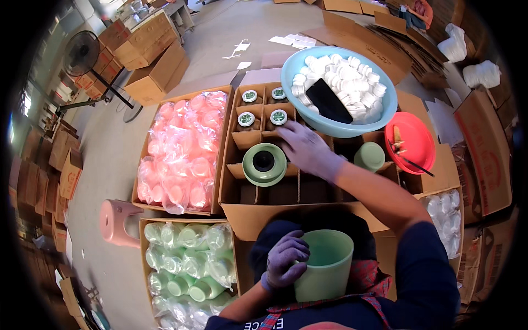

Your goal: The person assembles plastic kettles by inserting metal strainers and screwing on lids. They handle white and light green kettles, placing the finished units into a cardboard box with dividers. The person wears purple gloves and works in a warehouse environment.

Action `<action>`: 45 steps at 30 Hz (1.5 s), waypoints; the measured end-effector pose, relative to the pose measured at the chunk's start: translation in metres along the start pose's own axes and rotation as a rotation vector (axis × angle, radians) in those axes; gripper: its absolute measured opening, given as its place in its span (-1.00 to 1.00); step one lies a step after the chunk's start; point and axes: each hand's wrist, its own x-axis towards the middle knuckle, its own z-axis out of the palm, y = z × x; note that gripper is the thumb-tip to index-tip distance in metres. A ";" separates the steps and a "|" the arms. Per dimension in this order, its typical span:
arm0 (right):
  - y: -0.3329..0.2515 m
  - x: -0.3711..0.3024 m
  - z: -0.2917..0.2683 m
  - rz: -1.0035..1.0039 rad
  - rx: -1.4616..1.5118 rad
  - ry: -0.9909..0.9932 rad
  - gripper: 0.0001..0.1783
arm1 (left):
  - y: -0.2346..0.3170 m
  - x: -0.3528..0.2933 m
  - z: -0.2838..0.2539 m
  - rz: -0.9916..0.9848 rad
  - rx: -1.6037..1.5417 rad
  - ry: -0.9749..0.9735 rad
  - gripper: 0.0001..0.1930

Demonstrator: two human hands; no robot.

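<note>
My left hand (287,258), in a purple glove, is closed at the left rim of a deep light-green plastic tub (325,269), which stands upright in front of my body. My gloved right hand (308,149) reaches over a divided cardboard box (308,212), fingers stretched out beside a jar with a white-and-green lid (279,117); whether they touch it I cannot tell. Several similar jars stand in the far left compartments. Left of my right hand sits a round green piece (264,165) with a dark centre. An upturned green cup (369,157) lies to its right.
A blue basin (388,113) of white caps, with a black phone (329,101) on top, and a red bowl (423,140) rest on the box. Left stand cartons of wrapped pink cups (184,146) and green cups (192,236), a pink stool (116,223) and a fan (82,53).
</note>
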 end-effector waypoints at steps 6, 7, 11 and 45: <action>0.097 0.125 0.107 0.512 -0.444 -0.455 -0.59 | -0.006 0.013 -0.003 -0.033 -0.139 -0.027 -0.66; 0.100 0.131 0.106 0.529 -0.394 -0.490 -0.60 | -0.006 0.014 -0.005 -0.041 -0.136 -0.024 -0.66; 0.053 0.131 0.074 0.422 -0.430 -0.390 -0.67 | -0.006 0.014 -0.002 -0.049 -0.172 0.066 -0.64; -0.013 -0.239 -0.195 0.444 0.956 0.064 -0.18 | 0.102 -0.029 0.026 -0.491 0.448 -0.396 0.14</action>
